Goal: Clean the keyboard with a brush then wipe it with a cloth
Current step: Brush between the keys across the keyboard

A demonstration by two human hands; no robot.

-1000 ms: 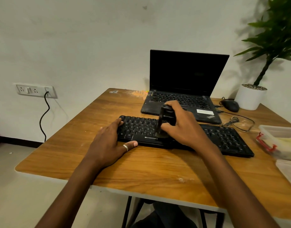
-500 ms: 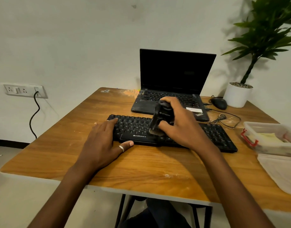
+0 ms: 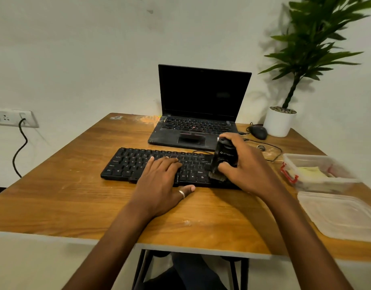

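The keyboard (image 3: 138,162) lies on the wooden table (image 3: 75,195), just in front of the laptop (image 3: 201,97). The left hand (image 3: 161,185) rests flat on its keys, fingers straight, steadying it. The right hand (image 3: 249,170) grips the black brush (image 3: 224,159), bristles down on the right-side keys. Brushing appears underway; next comes sweeping the uncovered rows.

The right hand (image 3: 249,168) hides the 3 o'clock end of the keyboard (image 3: 134,162) from me. I cannot read the logo on the brush (image 3: 224,158). The plant (image 3: 312,45) runs past the top edge.
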